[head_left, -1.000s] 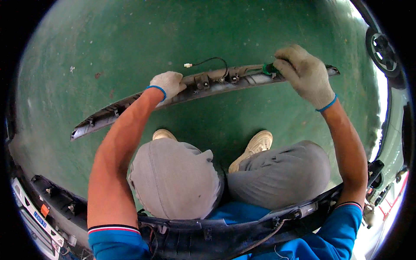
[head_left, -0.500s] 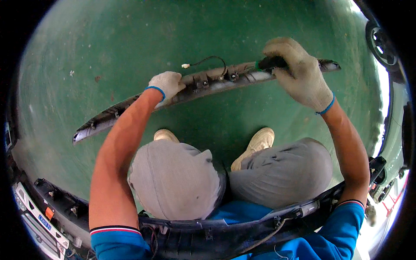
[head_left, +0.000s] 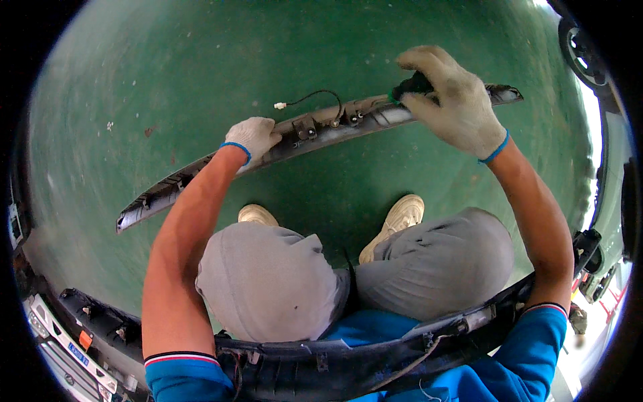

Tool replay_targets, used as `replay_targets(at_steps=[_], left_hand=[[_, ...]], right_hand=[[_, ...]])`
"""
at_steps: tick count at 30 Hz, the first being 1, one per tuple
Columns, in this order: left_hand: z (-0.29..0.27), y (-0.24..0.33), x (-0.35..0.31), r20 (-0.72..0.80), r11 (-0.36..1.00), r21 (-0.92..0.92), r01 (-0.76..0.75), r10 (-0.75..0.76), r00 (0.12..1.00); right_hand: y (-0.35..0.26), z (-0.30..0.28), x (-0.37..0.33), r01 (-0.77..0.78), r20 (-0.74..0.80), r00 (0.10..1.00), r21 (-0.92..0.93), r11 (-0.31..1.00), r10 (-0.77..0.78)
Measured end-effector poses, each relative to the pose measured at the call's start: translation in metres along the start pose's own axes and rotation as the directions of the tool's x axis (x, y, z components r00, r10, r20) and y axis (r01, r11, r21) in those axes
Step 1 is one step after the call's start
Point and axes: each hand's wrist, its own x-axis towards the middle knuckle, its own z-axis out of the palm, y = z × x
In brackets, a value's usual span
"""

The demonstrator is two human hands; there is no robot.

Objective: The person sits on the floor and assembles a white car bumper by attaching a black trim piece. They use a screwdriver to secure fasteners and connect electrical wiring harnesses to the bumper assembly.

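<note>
Raised since a moment ago, the gloved right hand [head_left: 452, 100] grips a dark-handled tool [head_left: 412, 85] against the long grey trim strip [head_left: 321, 130]. Left hand [head_left: 253, 137] clasps the strip's middle, above the green floor [head_left: 201, 67], beside a loose wire [head_left: 311, 99].

The single view sits on the person's head and looks steeply down, close over their knees, forearms and gloved hands, onto a green floor [head_left: 201, 80]. Its fisheye lens bends edges and darkens the corners. No second view shares the scene.
</note>
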Motion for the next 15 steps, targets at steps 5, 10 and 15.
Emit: replay_targets(at_steps=[5, 10, 15], left_hand=[[-0.001, 0.004, 0.0, 0.006, 0.999, -0.029, 0.016, -0.016, 1.0], [0.001, 0.001, 0.001, -0.013, 1.0, -0.002, 0.005, -0.005, 1.0], [-0.002, 0.005, -0.001, 0.014, 0.999, -0.023, 0.029, -0.029, 0.999]], right_hand=[[0.015, -0.006, 0.002, 0.063, 0.129, 0.99, -0.04, 0.997, -0.057], [0.016, -0.017, 0.003, 0.114, -0.015, 0.994, 0.161, 0.98, -0.113], [0.01, -0.038, 0.007, -0.062, -0.028, 0.997, 0.166, 0.984, 0.068]])
